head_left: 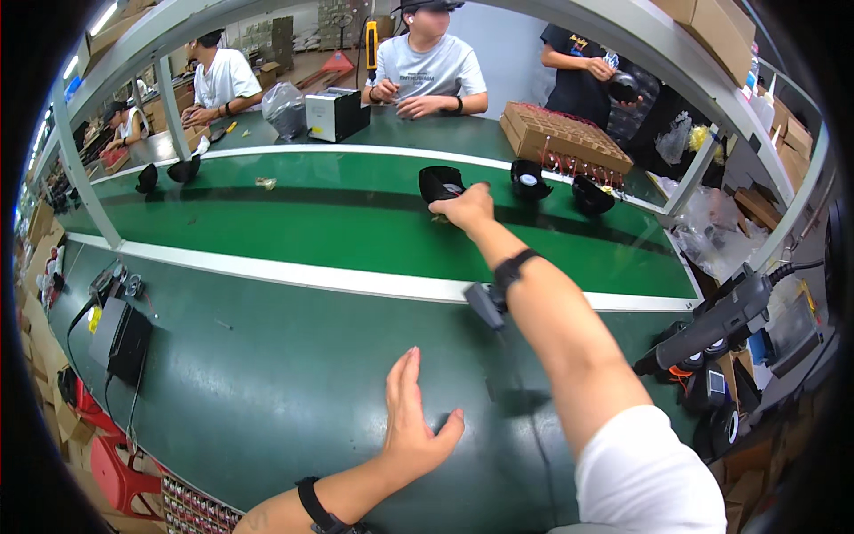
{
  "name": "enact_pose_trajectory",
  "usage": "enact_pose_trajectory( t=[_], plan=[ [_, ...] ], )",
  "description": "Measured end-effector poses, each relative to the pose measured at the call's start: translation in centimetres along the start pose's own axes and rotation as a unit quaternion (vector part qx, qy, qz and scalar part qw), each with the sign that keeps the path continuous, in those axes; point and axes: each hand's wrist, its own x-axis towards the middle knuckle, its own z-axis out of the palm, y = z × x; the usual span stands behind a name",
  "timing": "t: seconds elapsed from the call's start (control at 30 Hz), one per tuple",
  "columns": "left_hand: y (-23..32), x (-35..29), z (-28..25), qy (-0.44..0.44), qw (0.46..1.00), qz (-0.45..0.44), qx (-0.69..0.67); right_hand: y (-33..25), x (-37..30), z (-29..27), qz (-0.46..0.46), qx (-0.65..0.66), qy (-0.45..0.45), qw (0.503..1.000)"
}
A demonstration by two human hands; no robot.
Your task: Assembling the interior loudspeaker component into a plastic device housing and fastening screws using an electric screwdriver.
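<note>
My right hand reaches far over the green conveyor belt. Its thumb and fingers close on the near right rim of a black cup-shaped shell, and part of that shell is hidden behind them. To its right on the belt sit another black shell with a pale round disc inside and a tilted black shell. My left hand hovers above the dark green table, palm facing right, fingers stretched out and thumb apart, holding nothing.
A white rail divides table and belt. Two black shells lie at the belt's far left. A black power box with cables stands on the table's left. At right hangs a dark handheld tool. Beyond the belt, a person sits facing me.
</note>
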Motion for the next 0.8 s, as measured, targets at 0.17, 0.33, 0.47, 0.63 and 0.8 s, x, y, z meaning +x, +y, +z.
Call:
enact_pose_trajectory(
  t=[0.17, 0.33, 0.47, 0.63, 0.8],
  plan=[
    [0.5, 0.1, 0.2, -0.017, 0.999, -0.013, 0.025, 0.1, 5.7, 4.6, 0.108, -0.018, 0.11, 0.988],
    [0.6, 0.4, 0.1, -0.029, 0.999, -0.007, 0.031, -1.6, 4.9, 4.2, 0.11, -0.022, 0.059, 0.992],
    [0.6, 0.9, 0.3, -0.03, 0.999, -0.022, 0.008, -1.8, 6.0, 1.9, 0.126, -0.051, 0.12, 0.983],
    [-0.1, 0.0, -0.6, -0.008, 0.999, -0.032, 0.035, 2.0, 9.3, -0.8, 0.029, -0.17, 0.209, 0.963],
    [1.6, 0.9, 0.9, -0.028, 0.998, -0.031, 0.042, 13.7, 15.8, -9.8, 0.103, -0.317, 0.251, 0.909]
  ],
)
